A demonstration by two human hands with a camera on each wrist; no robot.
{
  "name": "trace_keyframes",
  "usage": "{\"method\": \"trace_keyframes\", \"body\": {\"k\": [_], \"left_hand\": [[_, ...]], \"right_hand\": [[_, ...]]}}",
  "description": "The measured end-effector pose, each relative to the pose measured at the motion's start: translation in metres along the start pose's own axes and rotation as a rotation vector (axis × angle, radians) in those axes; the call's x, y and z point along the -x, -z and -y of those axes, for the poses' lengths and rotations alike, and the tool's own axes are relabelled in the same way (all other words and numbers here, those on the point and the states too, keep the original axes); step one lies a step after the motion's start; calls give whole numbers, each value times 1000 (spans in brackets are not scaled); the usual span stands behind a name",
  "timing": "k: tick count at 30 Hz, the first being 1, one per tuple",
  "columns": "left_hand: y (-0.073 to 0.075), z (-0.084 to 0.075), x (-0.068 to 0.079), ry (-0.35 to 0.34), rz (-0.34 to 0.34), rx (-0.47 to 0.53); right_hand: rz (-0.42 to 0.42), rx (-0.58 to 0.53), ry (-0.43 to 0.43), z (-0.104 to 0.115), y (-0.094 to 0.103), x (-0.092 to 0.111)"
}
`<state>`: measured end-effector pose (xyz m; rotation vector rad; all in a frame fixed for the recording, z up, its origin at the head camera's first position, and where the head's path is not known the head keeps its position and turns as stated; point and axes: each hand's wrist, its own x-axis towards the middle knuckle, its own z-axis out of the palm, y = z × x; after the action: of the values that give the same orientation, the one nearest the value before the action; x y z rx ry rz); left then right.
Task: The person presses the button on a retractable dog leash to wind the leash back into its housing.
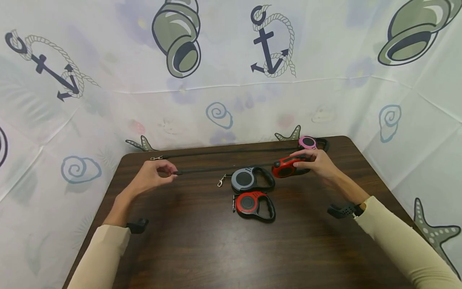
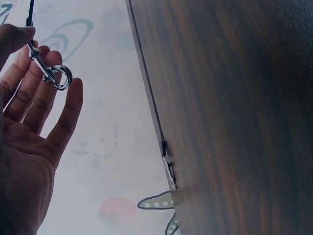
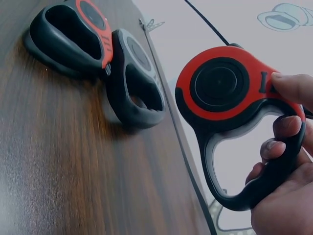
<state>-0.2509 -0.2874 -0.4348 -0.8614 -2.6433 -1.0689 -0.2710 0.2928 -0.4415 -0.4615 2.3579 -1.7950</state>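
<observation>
My right hand (image 1: 319, 160) grips the handle of a red and black retractable dog leash (image 3: 254, 58), held above the table with fingers through the handle loop. Its dark cord (image 1: 205, 169) stretches leftward to my left hand (image 1: 155, 174). There, thumb and finger pinch the cord end just above a silver snap hook (image 2: 61, 76); the other fingers are spread loosely. Between the hands, nearer my body, a grey retractable leash (image 1: 243, 179) lies on the table with its hook (image 1: 220, 182) out to the left. A second red leash (image 1: 247, 202) lies just in front of it.
A pink retractable leash (image 1: 307, 142) lies at the table's back right. Its drawn-out cord (image 1: 231, 151) runs along the back edge to a metal hook (image 1: 157, 158) at the left. Patterned cloth (image 1: 231, 60) hangs behind and beside the dark wooden table (image 1: 216, 257).
</observation>
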Motion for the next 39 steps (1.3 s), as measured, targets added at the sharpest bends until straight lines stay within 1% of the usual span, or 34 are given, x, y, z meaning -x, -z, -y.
{"method": "trace_keyframes", "body": {"k": [9,15,19,22,25,29,35,39], "left_hand": [[-4,-4,-2,-37,0,11],[-7,-5,-3,-32,2,18],[-10,-4,-3,-27,2,28],[-11,-5,-3,-33,-3,31],[-13,-6,-3,-44,-7,34],[-15,-10,-4,-36,-1,46],[-20,-14,-4,-15,9,58],[-22,-15,-5,-16,7,71]], "right_hand": [[27,-53,4,4,-9,-1],[21,-66,-2,6,-14,0],[40,-84,-9,8,-18,0],[46,-75,-9,8,-21,-1],[32,-44,-5,7,-24,-1],[28,-17,9,6,-27,-1],[45,-56,18,7,-35,0],[54,-77,22,7,-39,0]]}}
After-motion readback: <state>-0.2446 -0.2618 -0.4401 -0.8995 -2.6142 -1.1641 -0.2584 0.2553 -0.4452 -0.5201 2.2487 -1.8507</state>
